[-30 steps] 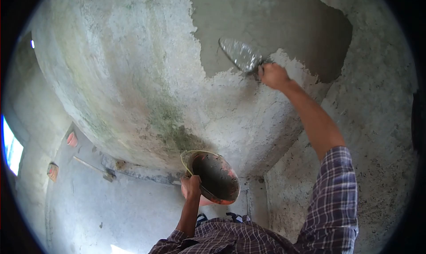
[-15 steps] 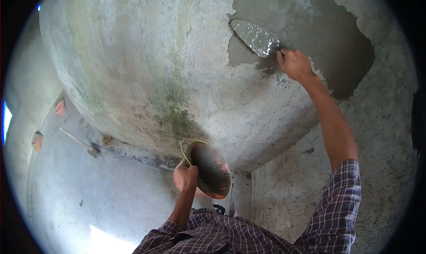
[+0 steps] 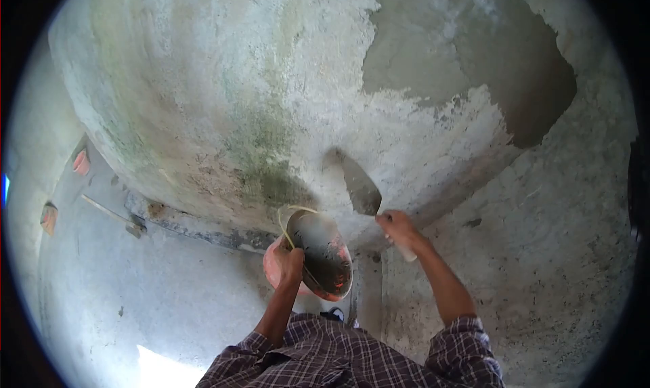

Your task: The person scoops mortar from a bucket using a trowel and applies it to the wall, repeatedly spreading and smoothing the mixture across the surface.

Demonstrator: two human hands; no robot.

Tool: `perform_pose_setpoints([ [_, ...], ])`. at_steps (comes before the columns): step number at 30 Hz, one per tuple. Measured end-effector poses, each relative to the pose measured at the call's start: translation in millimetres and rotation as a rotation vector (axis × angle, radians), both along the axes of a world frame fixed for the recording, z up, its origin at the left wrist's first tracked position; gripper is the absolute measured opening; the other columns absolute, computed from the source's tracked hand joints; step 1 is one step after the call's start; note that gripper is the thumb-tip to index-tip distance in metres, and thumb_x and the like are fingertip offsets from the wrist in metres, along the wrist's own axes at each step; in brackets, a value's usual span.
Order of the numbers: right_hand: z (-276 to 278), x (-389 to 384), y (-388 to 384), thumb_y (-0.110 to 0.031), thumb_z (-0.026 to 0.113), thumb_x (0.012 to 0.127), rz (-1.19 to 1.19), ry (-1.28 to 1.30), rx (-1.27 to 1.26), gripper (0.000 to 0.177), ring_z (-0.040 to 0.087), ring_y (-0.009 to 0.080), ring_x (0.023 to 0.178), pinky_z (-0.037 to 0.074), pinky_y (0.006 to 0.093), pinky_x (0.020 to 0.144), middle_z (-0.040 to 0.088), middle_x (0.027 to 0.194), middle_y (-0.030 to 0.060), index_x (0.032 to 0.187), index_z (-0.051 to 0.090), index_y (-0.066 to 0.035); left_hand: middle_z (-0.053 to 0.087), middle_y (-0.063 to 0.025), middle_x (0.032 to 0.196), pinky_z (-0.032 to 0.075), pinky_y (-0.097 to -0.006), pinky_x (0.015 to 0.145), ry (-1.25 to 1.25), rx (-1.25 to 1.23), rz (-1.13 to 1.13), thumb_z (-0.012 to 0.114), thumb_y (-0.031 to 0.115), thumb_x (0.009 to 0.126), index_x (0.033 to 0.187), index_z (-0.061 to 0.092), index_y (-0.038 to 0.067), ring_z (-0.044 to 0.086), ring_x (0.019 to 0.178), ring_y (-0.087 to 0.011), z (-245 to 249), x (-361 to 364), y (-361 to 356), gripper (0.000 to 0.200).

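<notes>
My right hand (image 3: 399, 231) is closed round the pale handle of a trowel (image 3: 361, 187), whose blade is raised between the bucket and the wall. Grey mortar clings to part of the blade. With my left hand (image 3: 291, 265) I grip the rim and yellow handle of an orange-red bucket (image 3: 273, 263), tilted with its mouth toward the wall. Wet grey mortar (image 3: 326, 256) lies inside it. A large patch of dark, damp plaster (image 3: 467, 49) covers the upper right of the wall (image 3: 325, 117), with a ragged edge.
On the floor at the left lie a long-handled tool (image 3: 112, 212), a small reddish pot or bucket (image 3: 81, 162) and a reddish block-like object (image 3: 49, 219). A side wall (image 3: 487, 279) rises at my right. My shoe (image 3: 333, 313) shows below the bucket.
My right hand has brought the trowel down and left, from the plaster patch to near the bucket's mouth. My left hand still holds the bucket in about the same place.
</notes>
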State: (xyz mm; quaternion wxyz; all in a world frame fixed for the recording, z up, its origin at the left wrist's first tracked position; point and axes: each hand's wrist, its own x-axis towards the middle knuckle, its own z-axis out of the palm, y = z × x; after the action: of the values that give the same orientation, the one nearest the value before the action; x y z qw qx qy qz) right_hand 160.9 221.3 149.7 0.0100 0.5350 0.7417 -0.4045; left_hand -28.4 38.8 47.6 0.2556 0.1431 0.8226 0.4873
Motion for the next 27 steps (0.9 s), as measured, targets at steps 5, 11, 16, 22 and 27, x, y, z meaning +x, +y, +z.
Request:
perform_pose_setpoints([
  [5, -31, 57, -74, -0.021, 0.056, 0.086, -0.071, 0.440, -0.492, 0.021, 0.052, 0.0117, 0.068, 0.046, 0.0272, 0.059, 0.053, 0.077, 0.0025, 0.096, 0.056, -0.002, 0.063, -0.0161, 0.078, 0.046, -0.0387, 0.073, 0.013, 0.079, -0.121, 0.056, 0.013, 0.057, 0.093, 0.067, 0.009, 0.061, 0.080, -0.0333, -20, -1, 11, 0.038],
  [11, -51, 102, -104, -0.030, 0.055, 0.089, 0.097, 0.313, -0.504, 0.028, 0.051, 0.0123, 0.066, 0.045, 0.0298, 0.058, 0.054, 0.074, 0.0036, 0.088, 0.058, -0.003, 0.058, -0.0004, 0.070, 0.038, -0.0252, 0.046, -0.164, 0.480, -0.161, 0.054, -0.005, 0.058, 0.103, 0.063, -0.002, 0.049, 0.054, -0.0084, 28, 22, 22, 0.046],
  [16, -71, 100, -108, -0.042, 0.040, 0.097, 0.177, 0.041, -0.240, 0.049, 0.060, 0.0218, 0.068, 0.047, 0.0382, 0.068, 0.058, 0.070, 0.0133, 0.087, 0.059, 0.002, 0.056, 0.0004, 0.071, 0.033, -0.0220, 0.044, -0.133, 0.662, -0.223, 0.049, -0.011, 0.061, 0.109, 0.059, -0.006, 0.045, 0.053, -0.0055, 83, 49, 27, 0.049],
  [22, -77, 122, -105, -0.035, 0.039, 0.096, 0.388, 0.020, -0.058, 0.046, 0.063, 0.0381, 0.080, 0.047, 0.0453, 0.079, 0.063, 0.079, 0.0248, 0.093, 0.062, 0.005, 0.048, 0.0024, 0.062, 0.030, -0.0226, 0.045, 0.044, 0.648, -0.175, 0.047, -0.006, 0.062, 0.093, 0.063, -0.007, 0.039, 0.050, -0.0059, 106, 72, 24, 0.035],
  [27, -87, 186, -101, -0.036, 0.040, 0.095, 0.428, -0.237, -0.208, 0.046, 0.062, 0.0381, 0.079, 0.047, 0.0448, 0.080, 0.064, 0.082, 0.0237, 0.094, 0.062, 0.004, 0.049, 0.0018, 0.063, 0.031, -0.0221, 0.046, 0.073, 0.593, -0.086, 0.049, -0.005, 0.062, 0.095, 0.063, -0.008, 0.040, 0.051, -0.0059, 98, 79, 19, 0.036],
])
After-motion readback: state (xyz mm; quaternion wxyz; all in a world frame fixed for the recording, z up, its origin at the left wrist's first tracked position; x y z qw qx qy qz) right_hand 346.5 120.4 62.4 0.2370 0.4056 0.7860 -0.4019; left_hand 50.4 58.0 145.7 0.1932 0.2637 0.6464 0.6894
